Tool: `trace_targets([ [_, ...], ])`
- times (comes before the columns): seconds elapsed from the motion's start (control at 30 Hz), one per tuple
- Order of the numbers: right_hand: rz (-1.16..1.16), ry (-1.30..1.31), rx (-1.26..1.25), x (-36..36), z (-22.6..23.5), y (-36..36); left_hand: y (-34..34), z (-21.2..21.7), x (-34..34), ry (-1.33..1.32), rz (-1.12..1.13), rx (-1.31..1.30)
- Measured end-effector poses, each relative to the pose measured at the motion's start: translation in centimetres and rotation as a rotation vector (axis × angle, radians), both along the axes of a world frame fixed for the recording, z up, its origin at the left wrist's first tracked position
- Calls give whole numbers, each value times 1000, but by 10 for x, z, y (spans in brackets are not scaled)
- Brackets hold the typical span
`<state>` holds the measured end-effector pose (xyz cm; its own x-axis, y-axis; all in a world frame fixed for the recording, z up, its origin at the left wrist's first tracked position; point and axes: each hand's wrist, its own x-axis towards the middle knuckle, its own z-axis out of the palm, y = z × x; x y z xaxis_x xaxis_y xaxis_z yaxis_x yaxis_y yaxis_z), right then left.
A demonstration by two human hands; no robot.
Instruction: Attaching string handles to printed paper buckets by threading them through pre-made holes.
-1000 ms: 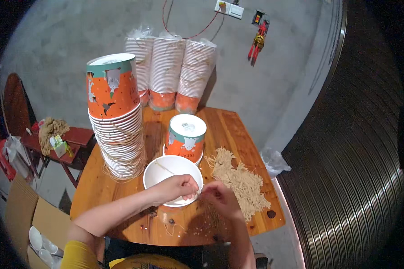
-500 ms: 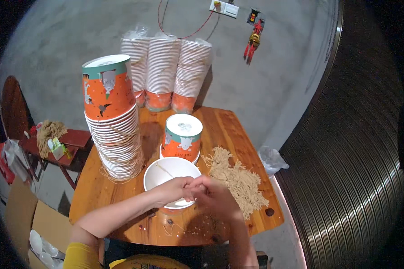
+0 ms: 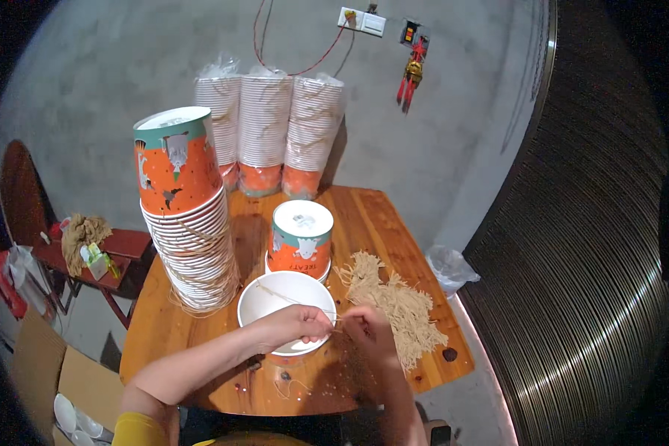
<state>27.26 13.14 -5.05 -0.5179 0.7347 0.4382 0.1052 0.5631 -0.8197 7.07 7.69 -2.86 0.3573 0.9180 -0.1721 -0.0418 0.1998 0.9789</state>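
An open white-lined paper bucket (image 3: 261, 312) stands in front of me near the table's middle. A thin tan string (image 3: 284, 297) runs from the bucket's far left inner side to my hands. My left hand (image 3: 296, 328) is over the bucket's near right rim, fingers pinched on the string. Just right of the rim, my right hand (image 3: 369, 328) is also closed on the string, its fingers partly blurred. A short length of string shows between the two hands. Beside my right hand lies a heap of cut tan strings (image 3: 401, 316).
A tall stack of nested buckets (image 3: 189, 245) with string handles rises at left. Behind the open bucket, an upturned orange and green bucket (image 3: 302, 245) stands. Wrapped bucket stacks (image 3: 264, 126) line the wall. A cardboard box (image 3: 82, 379) is at lower left, a ribbed shutter (image 3: 572, 260) at right.
My hands were together over the bucket's rim; now they are apart, the right one farther right, with string visible between them. The whole view has shifted slightly.
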Motion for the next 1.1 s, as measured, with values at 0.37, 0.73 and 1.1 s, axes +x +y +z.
trace_targets([
  [0.37, -93, -47, 254, -12, -1, -30, 7, 0, -6, -224, -43, -237],
  [0.73, -122, -99, 276, -9, 4, -39, 4, 9, -8, -279, 19, -317],
  [1.1, -163, -36, -132, -19, 12, -47, -5, 7, -8, -141, 32, -88],
])
